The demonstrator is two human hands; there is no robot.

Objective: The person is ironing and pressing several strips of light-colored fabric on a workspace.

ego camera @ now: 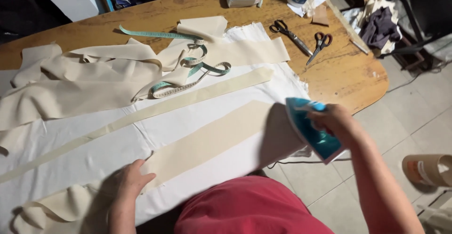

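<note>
White cloth [197,121] on wooden table [343,74]: left hand [127,182] flat, fingers spread, pinning cream strip [212,140] (long axis runs toward iron); right hand [336,123] grips blue iron [310,130] at strip's far end.

Left hand [128,181]: I see it low in view, palm down, fingers together and flat, thumb spread toward the right. Forearm runs straight up from the bottom edge, bare. Right hand [333,121]: raised at mid right, fingers curled closed in a grip, knuckles up, wrist slightly bent. Right forearm slants in from the lower right corner, bare, elbow out of view.
</note>
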